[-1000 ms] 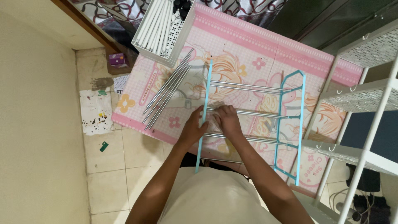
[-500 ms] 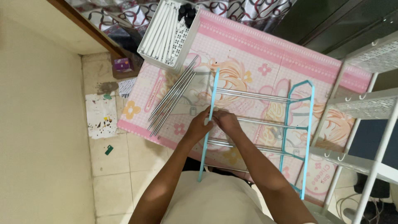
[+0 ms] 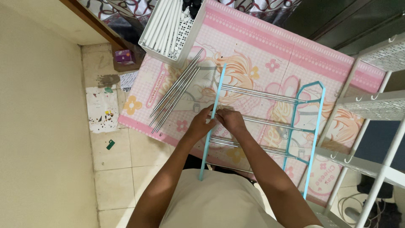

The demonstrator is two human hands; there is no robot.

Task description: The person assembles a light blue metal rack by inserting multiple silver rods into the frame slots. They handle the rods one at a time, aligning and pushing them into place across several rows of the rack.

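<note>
Both-hand grip, pink mat (image 3: 270, 46), tiled floor (image 3: 114, 169)

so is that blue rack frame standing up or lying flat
Lying flat: the blue rack frame rests on the pink mat, both hands on its near rail.

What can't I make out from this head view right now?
- Joint of blue side rail and metal rod: covered by left hand and right hand.
- Rail's lower end: hidden behind the person's shirt.
- White shelf rack: cut off by the right edge.
</note>
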